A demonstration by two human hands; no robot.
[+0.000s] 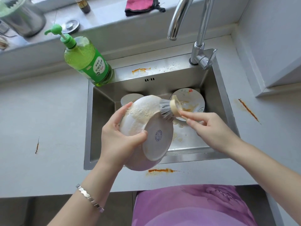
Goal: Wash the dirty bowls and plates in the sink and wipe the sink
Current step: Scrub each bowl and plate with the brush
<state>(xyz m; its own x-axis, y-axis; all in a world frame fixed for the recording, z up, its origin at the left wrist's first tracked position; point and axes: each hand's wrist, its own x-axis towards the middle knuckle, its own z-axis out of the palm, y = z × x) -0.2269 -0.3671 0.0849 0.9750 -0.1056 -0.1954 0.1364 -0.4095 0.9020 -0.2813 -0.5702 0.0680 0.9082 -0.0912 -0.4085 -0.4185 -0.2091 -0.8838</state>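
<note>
Left hand [121,137] grips the sudsy upturned bowl [146,128] over the sink [104,98]; right hand [210,126] pinches a dish brush [169,110] against it.

The left forearm [73,204] and right forearm [260,154] are bare. Just behind the left hand [120,136], the wrist wears a silver bracelet [89,198] of flat, angular metal links. The person's purple garment [192,207] is printed with a large soft-edged flower in paler and deeper violet
</note>
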